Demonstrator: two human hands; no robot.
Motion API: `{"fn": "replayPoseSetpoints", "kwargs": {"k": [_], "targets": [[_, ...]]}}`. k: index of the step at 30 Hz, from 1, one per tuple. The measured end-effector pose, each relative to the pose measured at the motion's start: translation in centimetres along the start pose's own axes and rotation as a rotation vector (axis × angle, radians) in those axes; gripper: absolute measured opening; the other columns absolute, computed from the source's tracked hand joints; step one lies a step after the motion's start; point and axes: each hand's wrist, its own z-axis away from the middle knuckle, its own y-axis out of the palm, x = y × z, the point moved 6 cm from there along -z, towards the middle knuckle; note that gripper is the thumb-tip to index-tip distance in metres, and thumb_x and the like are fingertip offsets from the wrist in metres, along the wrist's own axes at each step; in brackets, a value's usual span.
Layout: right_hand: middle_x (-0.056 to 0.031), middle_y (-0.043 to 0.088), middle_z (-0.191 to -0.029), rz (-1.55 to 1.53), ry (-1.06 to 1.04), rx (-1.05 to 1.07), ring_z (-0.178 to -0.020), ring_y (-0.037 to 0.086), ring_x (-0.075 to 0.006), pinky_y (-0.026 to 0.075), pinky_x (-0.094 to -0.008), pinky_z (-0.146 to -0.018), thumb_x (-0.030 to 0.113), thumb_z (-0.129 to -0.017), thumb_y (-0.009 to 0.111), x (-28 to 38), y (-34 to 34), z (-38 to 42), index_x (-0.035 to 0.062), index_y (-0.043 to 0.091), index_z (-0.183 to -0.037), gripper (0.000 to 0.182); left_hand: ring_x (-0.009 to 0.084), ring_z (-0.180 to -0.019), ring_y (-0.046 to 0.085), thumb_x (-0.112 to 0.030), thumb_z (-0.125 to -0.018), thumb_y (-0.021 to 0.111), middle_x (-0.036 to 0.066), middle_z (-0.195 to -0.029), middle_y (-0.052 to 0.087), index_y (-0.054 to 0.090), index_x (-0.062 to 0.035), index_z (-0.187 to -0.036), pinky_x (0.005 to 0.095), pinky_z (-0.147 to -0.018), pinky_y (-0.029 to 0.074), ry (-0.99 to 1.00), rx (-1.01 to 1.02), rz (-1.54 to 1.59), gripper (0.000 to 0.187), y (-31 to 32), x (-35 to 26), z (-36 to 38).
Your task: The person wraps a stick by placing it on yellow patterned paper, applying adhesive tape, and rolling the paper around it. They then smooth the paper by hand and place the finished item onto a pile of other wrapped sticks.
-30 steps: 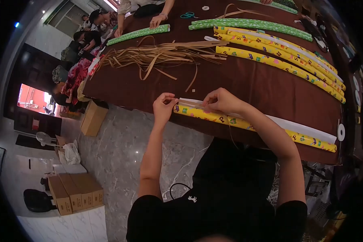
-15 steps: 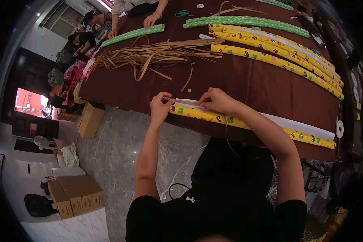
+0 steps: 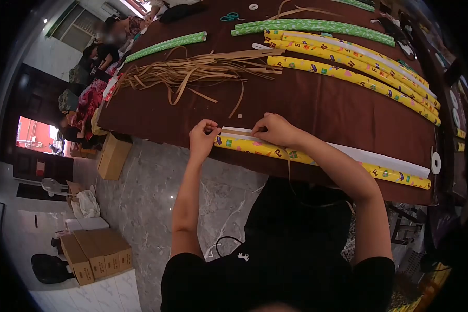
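Observation:
A yellow patterned roll of wrapping paper [image 3: 395, 176] lies along the table's near edge, its white inner flap [image 3: 382, 160] showing along the far side. Over the flap's left part runs a thin brown strip [image 3: 238, 132], with a tail hanging below the roll. My left hand [image 3: 204, 138] is closed, thumb and finger pinching at the roll's left end where the strip ends. My right hand [image 3: 276, 130] pinches the strip a little further right, its forearm crossing above the roll and hiding part of it.
A pile of brown strips [image 3: 187, 70] lies beyond my hands. Several yellow rolls [image 3: 348, 75] and green rolls [image 3: 312, 24] rest further back, near teal scissors [image 3: 231, 16]. A white tape roll [image 3: 436, 163] sits at the right edge. Other people are at the far left.
The strip's hanging tail has swung out in a wider curve. Both hands stay pinched at about the same places on the roll. The co-worker's hands have left the near green roll.

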Motion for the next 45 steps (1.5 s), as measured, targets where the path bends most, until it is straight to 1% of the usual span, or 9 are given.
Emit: {"fn": "replayPoseSetpoints", "kwargs": {"k": [3,5,19,22,24,30,35,38,45], "targets": [[-0.0143,0.060,-0.083,-0.004,-0.009,0.009,-0.085,0.059,-0.0273,0.049,-0.0368,-0.078,0.017,-0.081,0.069,0.0,0.1,0.0,0.0079,0.076,-0.093,0.017,0.0106,-0.074,0.058,-0.002,-0.079,0.075,0.004,-0.078,0.064,0.065,0.0017,-0.090,0.0265,-0.069,0.049,0.025,-0.004,-0.010,0.014,0.0,0.0,-0.1],[-0.0158,0.070,-0.083,0.051,-0.046,-0.064,-0.083,0.064,-0.0299,0.052,-0.0389,-0.080,0.014,-0.078,0.066,0.7,-0.4,0.2,0.0066,0.077,-0.091,0.018,0.0106,-0.073,0.058,-0.002,-0.079,0.075,0.004,-0.078,0.065,0.065,0.0016,-0.089,0.0264,-0.068,0.049,0.017,0.001,-0.001,0.014,0.0,0.1,-0.1],[-0.0156,0.072,-0.085,0.013,-0.024,-0.043,-0.083,0.068,-0.0298,0.053,-0.0376,-0.080,0.014,-0.079,0.066,0.3,-0.3,0.1,0.0056,0.076,-0.091,0.017,0.0101,-0.071,0.058,-0.002,-0.081,0.073,0.003,-0.080,0.064,0.065,0.0015,-0.094,0.0250,-0.066,0.048,-0.030,0.047,0.056,0.016,-0.3,-0.3,-0.1],[-0.0153,0.072,-0.087,0.010,-0.015,-0.028,-0.084,0.069,-0.0295,0.053,-0.0374,-0.081,0.014,-0.080,0.066,0.2,-0.2,-0.1,0.0058,0.076,-0.091,0.018,0.0175,-0.077,0.062,-0.005,-0.083,0.070,0.008,-0.090,0.065,0.066,-0.0002,-0.095,0.0313,-0.070,0.051,0.007,-0.067,-0.021,0.014,-1.1,-1.1,0.7],[-0.0152,0.072,-0.087,0.015,-0.013,-0.025,-0.084,0.069,-0.0294,0.053,-0.0374,-0.081,0.014,-0.080,0.066,0.2,-0.1,-0.1,0.0058,0.076,-0.092,0.018,0.0246,-0.087,0.060,-0.006,-0.089,0.064,0.010,-0.098,0.063,0.066,-0.0006,-0.095,0.0362,-0.078,0.049,0.228,-0.231,-0.165,0.008,-1.1,-4.0,2.6],[-0.0147,0.065,-0.081,-0.017,-0.017,-0.011,-0.085,0.060,-0.0283,0.050,-0.0382,-0.077,0.018,-0.079,0.069,-0.5,0.3,-0.3,0.0078,0.076,-0.092,0.018,0.0317,-0.100,0.059,-0.010,-0.091,0.057,0.013,-0.102,0.064,0.064,0.0008,-0.100,0.0418,-0.090,0.046,0.603,-0.008,-0.269,0.016,4.0,-9.4,7.1],[-0.0148,0.071,-0.084,0.026,-0.075,-0.059,-0.081,0.068,-0.0300,0.054,-0.0375,-0.076,0.016,-0.077,0.069,0.2,-0.2,0.0,0.0032,0.073,-0.092,0.020,0.0322,-0.103,0.059,-0.012,-0.091,0.058,0.015,-0.106,0.063,0.062,0.0023,-0.104,0.0427,-0.091,0.046,0.631,-0.022,-0.355,0.020,6.1,-9.3,7.8],[-0.0140,0.069,-0.080,-0.185,0.031,-0.039,-0.076,0.068,-0.0280,0.052,-0.0361,-0.070,0.017,-0.075,0.072,0.0,-0.3,0.1,0.0025,0.068,-0.098,0.027,0.0325,-0.101,0.058,-0.012,-0.090,0.058,0.015,-0.107,0.062,0.061,0.0020,-0.105,0.0427,-0.090,0.046,0.639,-0.038,-0.373,0.021,6.4,-9.0,7.9],[-0.0127,0.068,-0.079,-0.121,-0.006,-0.016,-0.073,0.067,-0.0256,0.051,-0.0355,-0.066,0.019,-0.074,0.076,0.7,-0.7,0.3,0.0033,0.063,-0.101,0.035,0.0323,-0.098,0.057,-0.012,-0.089,0.058,0.014,-0.106,0.061,0.061,0.0013,-0.105,0.0431,-0.089,0.045,0.658,-0.034,-0.395,0.021,6.5,-9.1,7.8]]}}
